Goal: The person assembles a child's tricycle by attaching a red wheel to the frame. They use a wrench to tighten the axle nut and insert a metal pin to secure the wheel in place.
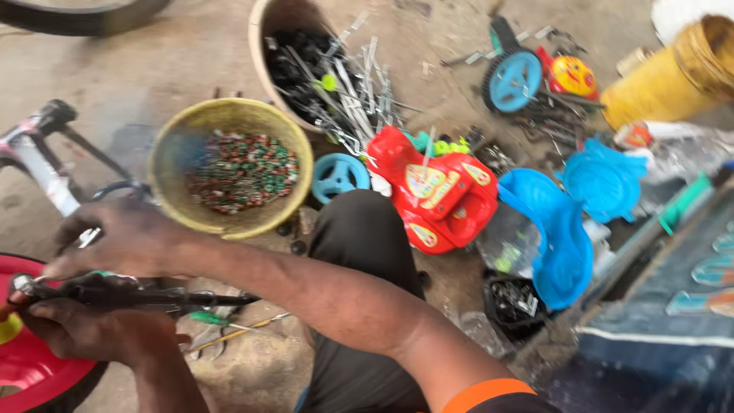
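Observation:
My left hand [95,329] is at the lower left, closed around a long dark tool [164,298] that lies level and points right. Its metal tip [23,284] sits over a red plastic wheel disc [23,359]. My right arm reaches across from the lower right. My right hand [122,241] hovers just above the tool, fingers pinched on a small shiny metal piece [89,237]. The picture is blurred, so what the piece is cannot be made out. My dark-trousered knee [367,229] is in the middle.
A yellow bowl [174,200] holds red and green small parts. Behind it a basin [264,46] holds black parts and metal strips. A red toy car body [440,195], blue plastic parts [562,237], a blue wheel [514,80], a yellow bucket [673,76], a white bicycle frame [38,164], and a green-handled screwdriver [210,317] lie around.

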`<state>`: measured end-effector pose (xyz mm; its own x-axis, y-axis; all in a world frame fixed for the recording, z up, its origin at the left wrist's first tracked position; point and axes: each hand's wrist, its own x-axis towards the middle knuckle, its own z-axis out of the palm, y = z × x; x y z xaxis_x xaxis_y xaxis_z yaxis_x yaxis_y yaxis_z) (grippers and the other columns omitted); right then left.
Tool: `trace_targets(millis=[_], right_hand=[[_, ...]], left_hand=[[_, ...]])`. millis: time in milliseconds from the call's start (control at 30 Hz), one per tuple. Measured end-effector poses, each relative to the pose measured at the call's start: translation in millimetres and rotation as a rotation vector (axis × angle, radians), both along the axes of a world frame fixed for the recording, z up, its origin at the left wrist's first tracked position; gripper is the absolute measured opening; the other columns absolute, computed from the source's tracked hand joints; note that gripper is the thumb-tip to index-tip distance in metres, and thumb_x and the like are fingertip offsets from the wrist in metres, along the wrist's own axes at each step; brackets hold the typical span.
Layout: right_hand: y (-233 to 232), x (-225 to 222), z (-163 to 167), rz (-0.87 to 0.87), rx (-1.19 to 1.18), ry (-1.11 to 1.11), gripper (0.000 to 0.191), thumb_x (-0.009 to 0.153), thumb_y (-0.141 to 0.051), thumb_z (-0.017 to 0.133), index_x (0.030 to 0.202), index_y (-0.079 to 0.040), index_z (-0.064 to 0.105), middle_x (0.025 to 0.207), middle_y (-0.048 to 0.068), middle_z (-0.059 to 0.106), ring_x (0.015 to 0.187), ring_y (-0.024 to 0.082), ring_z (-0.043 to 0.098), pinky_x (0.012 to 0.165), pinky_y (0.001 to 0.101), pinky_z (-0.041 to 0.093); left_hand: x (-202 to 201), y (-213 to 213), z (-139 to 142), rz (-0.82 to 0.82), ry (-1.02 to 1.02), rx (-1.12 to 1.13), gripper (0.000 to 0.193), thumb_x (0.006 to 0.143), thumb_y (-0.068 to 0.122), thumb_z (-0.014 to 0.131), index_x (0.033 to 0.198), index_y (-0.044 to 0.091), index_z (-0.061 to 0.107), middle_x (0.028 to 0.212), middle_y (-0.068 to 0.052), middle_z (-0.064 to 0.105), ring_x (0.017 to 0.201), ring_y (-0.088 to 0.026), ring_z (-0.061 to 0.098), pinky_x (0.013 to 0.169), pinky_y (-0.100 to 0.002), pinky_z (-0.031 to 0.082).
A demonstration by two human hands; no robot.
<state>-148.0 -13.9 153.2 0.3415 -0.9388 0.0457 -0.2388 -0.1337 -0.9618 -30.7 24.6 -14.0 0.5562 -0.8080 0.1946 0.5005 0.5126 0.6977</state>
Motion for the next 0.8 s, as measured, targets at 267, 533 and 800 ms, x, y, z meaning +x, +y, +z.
trace_targets(millis=[267,533,800], right_hand=[[34,-24,-10,-0.310,0.376,-0.753,0.058,0.089,-0.028,0.088,0.126,0.012,0.067,0.105,0.019,0.072,0.085,0.027,0.063,0.064,0.0404,0.048],[45,-44,-28,-0.164,0.161,-0.314,0.044,0.091,-0.030,0.084,0.125,-0.004,0.076,0.115,0.013,0.078,0.103,0.018,0.073,0.089,0.0298,0.059],[43,-31,-38,0.077,-0.206,-0.425,0.035,0.100,-0.041,0.076,0.120,-0.012,0.077,0.109,0.008,0.079,0.098,0.011,0.074,0.091,0.0267,0.062]], left_hand=[[-52,8,11,0.144,-0.443,0.044,0.049,0.118,0.031,0.051,0.150,-0.007,0.050,0.139,-0.020,0.064,0.119,-0.028,0.068,0.097,-0.041,0.058],[-63,27,21,0.038,-0.536,-0.011,0.045,0.126,0.032,0.042,0.149,-0.007,0.046,0.133,-0.019,0.062,0.119,-0.026,0.064,0.099,-0.036,0.053],[-46,28,31,-0.230,0.001,-0.003,0.049,0.119,0.032,0.037,0.154,-0.003,0.043,0.148,-0.017,0.053,0.141,-0.024,0.052,0.125,-0.036,0.039]])
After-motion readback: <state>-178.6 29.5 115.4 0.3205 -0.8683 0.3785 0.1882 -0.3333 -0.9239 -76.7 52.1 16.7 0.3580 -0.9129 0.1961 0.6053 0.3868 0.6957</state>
